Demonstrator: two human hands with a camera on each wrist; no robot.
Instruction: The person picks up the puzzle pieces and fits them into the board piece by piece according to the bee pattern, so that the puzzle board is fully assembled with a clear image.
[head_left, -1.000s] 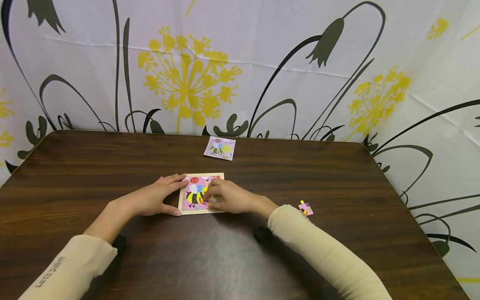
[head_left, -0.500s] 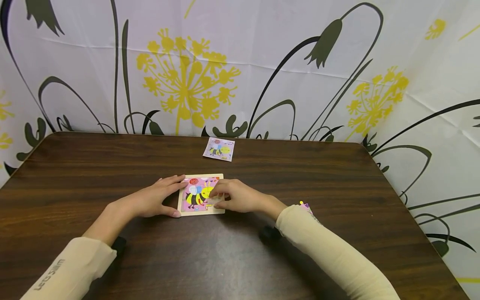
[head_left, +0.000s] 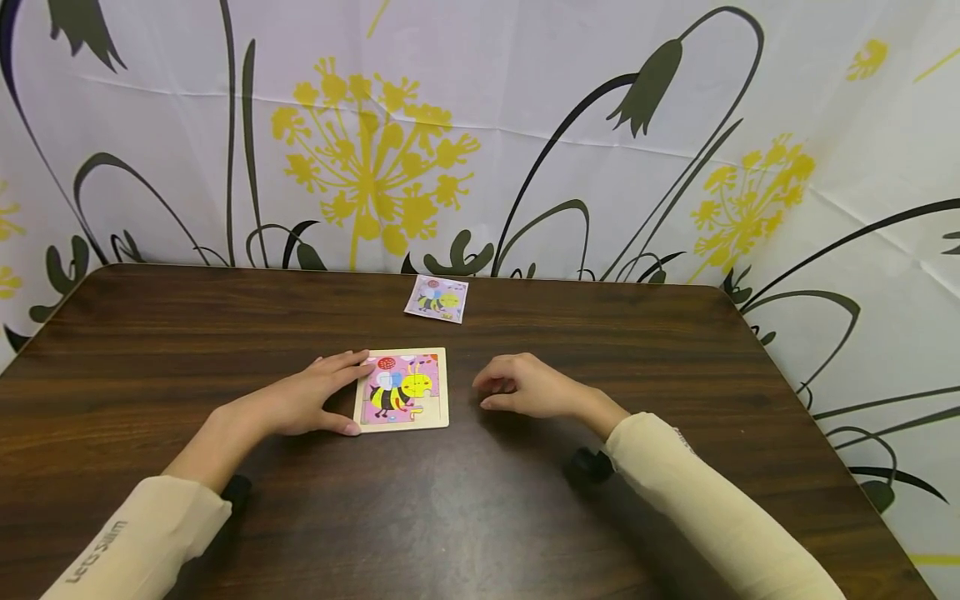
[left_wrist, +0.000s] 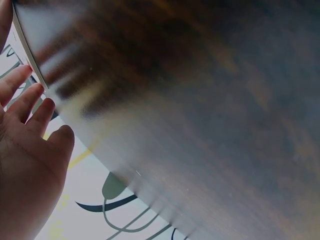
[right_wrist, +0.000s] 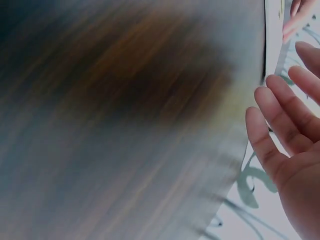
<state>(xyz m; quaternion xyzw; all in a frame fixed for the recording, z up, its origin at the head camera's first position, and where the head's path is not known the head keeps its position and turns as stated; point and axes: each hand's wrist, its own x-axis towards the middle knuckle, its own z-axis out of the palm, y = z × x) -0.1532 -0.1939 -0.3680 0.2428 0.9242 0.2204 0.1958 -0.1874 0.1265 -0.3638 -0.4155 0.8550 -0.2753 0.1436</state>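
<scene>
A square wooden jigsaw puzzle with a bee picture on pink lies in its pale frame on the table. Bare wood shows at the picture's lower right. My left hand rests along the frame's left side, fingertips over the upper left corner and thumb at the lower left one. In the left wrist view its fingers reach out fairly straight to the frame edge. To the right of the puzzle, my right hand hovers over the table with loosely bent fingers. The right wrist view shows nothing between those fingers.
A small picture card with the same bee lies near the back edge of the dark wood table. Behind the table hangs a white cloth with yellow and grey flowers.
My right hand has pulled back to the right from the puzzle, uncovering its right side. The loose puzzle piece seen earlier at the right is now hidden behind my right sleeve. The left hand stays put.
</scene>
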